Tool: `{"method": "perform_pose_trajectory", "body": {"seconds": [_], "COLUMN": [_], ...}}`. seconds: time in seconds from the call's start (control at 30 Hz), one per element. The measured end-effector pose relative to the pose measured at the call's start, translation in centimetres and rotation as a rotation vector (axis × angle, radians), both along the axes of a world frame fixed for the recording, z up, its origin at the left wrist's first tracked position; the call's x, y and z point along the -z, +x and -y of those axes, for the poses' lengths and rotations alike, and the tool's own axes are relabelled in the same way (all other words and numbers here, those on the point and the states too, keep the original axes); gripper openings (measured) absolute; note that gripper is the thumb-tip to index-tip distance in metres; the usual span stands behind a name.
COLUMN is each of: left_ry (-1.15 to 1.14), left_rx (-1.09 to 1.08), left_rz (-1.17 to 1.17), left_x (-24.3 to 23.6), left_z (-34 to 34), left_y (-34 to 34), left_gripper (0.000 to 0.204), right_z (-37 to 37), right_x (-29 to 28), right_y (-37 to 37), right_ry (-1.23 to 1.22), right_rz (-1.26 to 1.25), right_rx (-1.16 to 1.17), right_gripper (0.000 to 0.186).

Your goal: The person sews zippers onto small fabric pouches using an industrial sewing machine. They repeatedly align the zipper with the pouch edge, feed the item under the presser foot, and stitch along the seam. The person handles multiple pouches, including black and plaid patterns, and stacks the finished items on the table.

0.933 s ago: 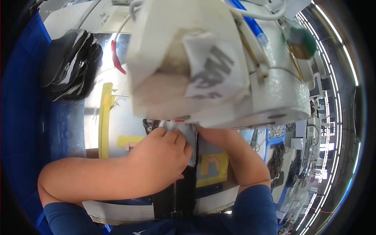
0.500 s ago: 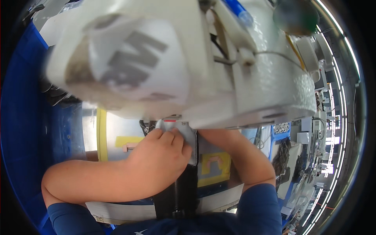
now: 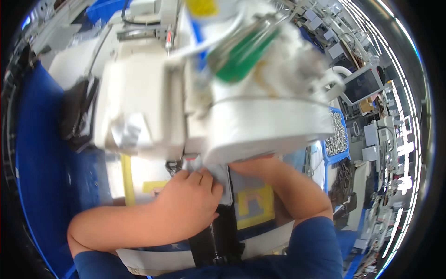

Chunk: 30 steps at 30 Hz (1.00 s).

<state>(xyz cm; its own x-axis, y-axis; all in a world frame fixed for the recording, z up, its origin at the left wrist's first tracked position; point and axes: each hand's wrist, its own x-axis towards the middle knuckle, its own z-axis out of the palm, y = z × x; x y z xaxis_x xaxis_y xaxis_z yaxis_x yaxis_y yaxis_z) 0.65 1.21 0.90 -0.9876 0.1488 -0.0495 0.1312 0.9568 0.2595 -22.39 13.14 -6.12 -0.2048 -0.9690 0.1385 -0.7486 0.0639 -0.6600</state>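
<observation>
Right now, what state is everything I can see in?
Left fingers: curled against the grey cloth.
Right hand: partly hidden by the white machine.
Grey cloth: partly covered by the left hand.
White machine: running or stopped, unclear.
Blue tray: filled with small metal parts.
Screen: dark-looking; on or off unclear.
Ceiling lights: lit.

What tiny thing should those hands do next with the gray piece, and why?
Maybe nudge the gray piece gently away from the body, fingertips kept back: the left hand has bent fingers on it, the right hand is by its right edge, and its far end sits close to the overhanging white machine.
</observation>
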Motion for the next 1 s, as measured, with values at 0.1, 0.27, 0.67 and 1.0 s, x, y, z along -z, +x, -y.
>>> {"method": "perform_pose_trajectory", "body": {"seconds": [0.1, 0.27, 0.67, 1.0], "left_ry": [-0.012, 0.006, 0.012, -0.002], "left_rx": [0.023, 0.069, 0.092, 0.044], "left_rz": [-0.030, -0.026, -0.069, -0.096], "left_x": [-0.1, -0.2, 0.1, 0.6], "left_z": [0.3, 0.0, -0.7, -1.4], "left_y": [0.0, -0.7, -1.0, -0.8], "left_gripper": [0.064, 0.067, 0.066, 0.056], "right_z": [0.7, 1.1, 0.6, -0.3], "right_x": [-1.7, -0.9, -4.3, -3.1], "right_y": [0.5, -0.7, -0.6, 0.3], "right_ry": [-0.025, 0.106, 0.306, 0.144], "right_rz": [0.016, -0.127, -0.125, -0.171], "right_rx": [0.049, 0.111, 0.161, 0.207], "right_gripper": [0.039, 0.032, 0.027, 0.030]}}
